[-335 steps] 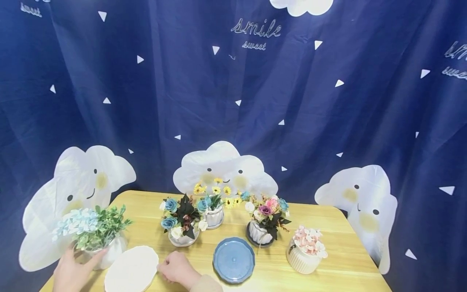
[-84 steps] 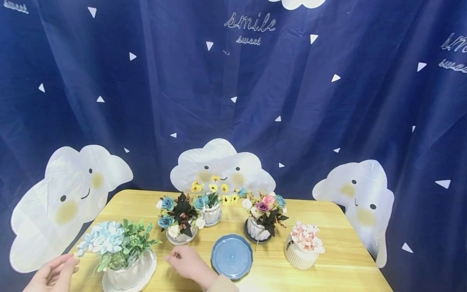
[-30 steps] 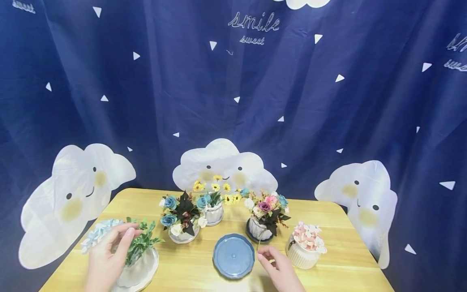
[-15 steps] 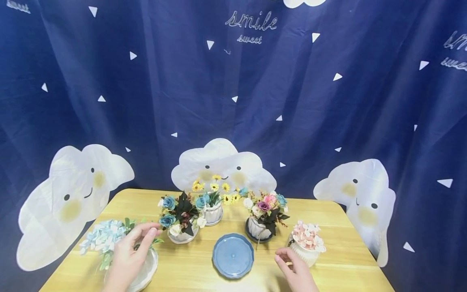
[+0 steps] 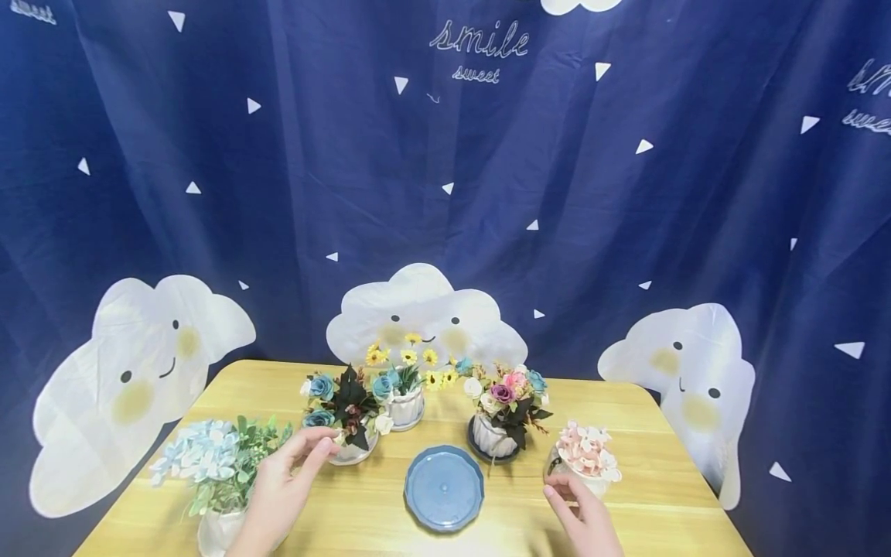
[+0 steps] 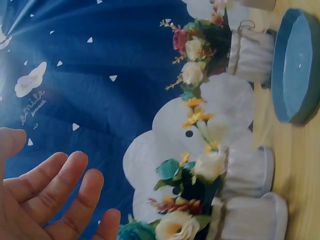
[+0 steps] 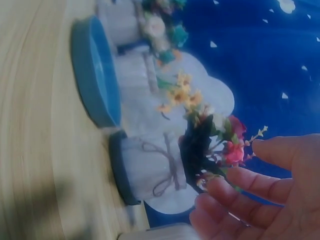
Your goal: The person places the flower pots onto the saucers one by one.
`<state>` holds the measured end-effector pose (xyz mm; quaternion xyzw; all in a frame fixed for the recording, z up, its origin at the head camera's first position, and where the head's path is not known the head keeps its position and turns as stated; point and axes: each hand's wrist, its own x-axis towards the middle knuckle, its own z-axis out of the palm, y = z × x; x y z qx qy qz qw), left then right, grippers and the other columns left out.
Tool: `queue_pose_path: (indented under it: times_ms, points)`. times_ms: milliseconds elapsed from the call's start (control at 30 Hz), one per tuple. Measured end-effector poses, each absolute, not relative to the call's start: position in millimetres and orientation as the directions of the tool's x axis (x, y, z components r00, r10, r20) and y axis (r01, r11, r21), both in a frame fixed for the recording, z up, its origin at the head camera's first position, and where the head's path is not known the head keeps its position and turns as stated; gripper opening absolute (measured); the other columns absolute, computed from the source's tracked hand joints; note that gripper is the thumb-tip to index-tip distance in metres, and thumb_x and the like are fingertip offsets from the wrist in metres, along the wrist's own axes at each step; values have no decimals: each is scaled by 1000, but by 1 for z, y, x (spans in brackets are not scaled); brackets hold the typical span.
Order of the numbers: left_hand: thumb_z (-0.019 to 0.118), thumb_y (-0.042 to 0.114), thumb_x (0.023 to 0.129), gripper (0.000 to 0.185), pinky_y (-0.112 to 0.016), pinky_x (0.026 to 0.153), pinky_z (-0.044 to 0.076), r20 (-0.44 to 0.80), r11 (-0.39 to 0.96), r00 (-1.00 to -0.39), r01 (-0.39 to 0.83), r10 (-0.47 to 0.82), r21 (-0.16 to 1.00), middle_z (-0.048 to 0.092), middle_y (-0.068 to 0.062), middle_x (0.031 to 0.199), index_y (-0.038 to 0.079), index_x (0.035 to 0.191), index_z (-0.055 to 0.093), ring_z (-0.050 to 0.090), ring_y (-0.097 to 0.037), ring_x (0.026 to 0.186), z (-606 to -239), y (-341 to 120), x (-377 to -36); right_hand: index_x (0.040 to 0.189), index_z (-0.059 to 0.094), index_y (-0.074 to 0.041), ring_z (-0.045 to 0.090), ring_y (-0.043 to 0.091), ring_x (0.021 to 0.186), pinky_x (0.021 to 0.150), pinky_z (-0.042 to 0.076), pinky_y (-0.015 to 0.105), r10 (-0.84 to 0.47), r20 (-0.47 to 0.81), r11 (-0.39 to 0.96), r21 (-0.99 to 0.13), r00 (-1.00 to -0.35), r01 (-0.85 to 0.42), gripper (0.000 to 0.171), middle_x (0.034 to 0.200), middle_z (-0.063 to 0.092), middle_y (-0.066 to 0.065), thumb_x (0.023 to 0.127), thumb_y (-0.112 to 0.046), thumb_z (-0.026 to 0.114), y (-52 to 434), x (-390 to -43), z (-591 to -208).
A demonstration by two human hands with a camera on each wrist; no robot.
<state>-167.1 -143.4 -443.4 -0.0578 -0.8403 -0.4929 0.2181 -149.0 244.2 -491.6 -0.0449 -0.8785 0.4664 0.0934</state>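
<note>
My left hand (image 5: 288, 483) hovers over the left half of the table, fingers loosely bent and holding nothing. Behind it and to its left stands a white pot of light blue flowers (image 5: 209, 452); the hand and forearm hide part of it. Near my left fingertips is a pot of blue and white roses (image 5: 351, 406). My right hand (image 5: 585, 514) is in front of the ribbed white pot of pink flowers (image 5: 588, 456), with relaxed fingers and nothing in them. Whether it touches that pot I cannot tell. Between my hands lies a bare blue saucer (image 5: 444, 489).
At the back stands a pot of yellow daisies (image 5: 411, 357) on a pale saucer. A pot of pink and purple roses (image 5: 511, 394), tied with twine, sits on a dark saucer. The wooden table (image 5: 647, 464) ends before a dark blue curtain (image 5: 390, 193) with printed clouds.
Earlier, the light blue flower pot came to stand on the white scalloped plate and was let go. Since then my left hand has moved right across it, my right hand right past the blue saucer.
</note>
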Motion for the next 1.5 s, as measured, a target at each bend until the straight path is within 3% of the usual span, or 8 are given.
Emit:
queue_pose_path:
  times_ms: [300, 667, 833, 1233, 1400, 1500]
  points:
    - [59, 15, 97, 13, -19, 74, 56, 353, 362, -931, 300, -87, 882, 73, 2, 84, 10, 101, 70, 66, 0, 74, -458, -122, -174, 108, 66, -9, 59, -4, 82, 71, 52, 20, 192, 64, 579, -813, -979, 60, 22, 99, 71, 3, 95, -26, 61, 252, -150, -488]
    - [60, 16, 95, 13, -24, 71, 57, 185, 210, -982, 175, -30, 962, 70, -2, 79, 6, 97, 69, 66, -11, 71, -490, -97, -187, 108, 65, -4, 55, -8, 84, 74, 53, 19, 223, 125, 600, -799, -967, 35, 19, 103, 70, 9, 96, -19, 60, 260, -150, -485]
    - [62, 22, 95, 22, -21, 66, 53, 99, 231, -995, 99, 12, 968, 70, -9, 82, 2, 100, 68, 64, -7, 69, -506, -88, -193, 107, 66, -6, 54, -11, 85, 74, 53, 19, 247, 182, 614, -789, -952, 9, 19, 106, 70, 10, 97, -20, 60, 261, -150, -484]
    - [63, 25, 94, 30, -28, 61, 58, 45, 270, -997, 61, 62, 961, 70, -12, 84, -3, 104, 64, 66, -19, 65, -539, -77, -212, 108, 66, -4, 52, -15, 84, 72, 53, 17, 268, 241, 608, -793, -933, -30, 20, 104, 71, 12, 98, -19, 58, 267, -149, -486]
    - [62, 21, 93, 26, -27, 55, 57, 3, 260, -998, 19, 61, 965, 69, -11, 80, -4, 104, 63, 64, -17, 61, -547, -71, -224, 108, 66, -3, 52, -16, 82, 70, 53, 15, 332, 234, 584, -812, -914, 4, 22, 98, 71, 7, 99, -21, 57, 278, -149, -484]
    - [63, 19, 93, 25, -25, 52, 55, -13, 262, -999, 1, 53, 965, 68, -10, 76, -4, 103, 63, 63, -15, 59, -551, -69, -229, 109, 65, -1, 54, -15, 79, 69, 51, 11, 375, 223, 550, -835, -900, 22, 25, 93, 70, -4, 99, -23, 57, 283, -149, -483]
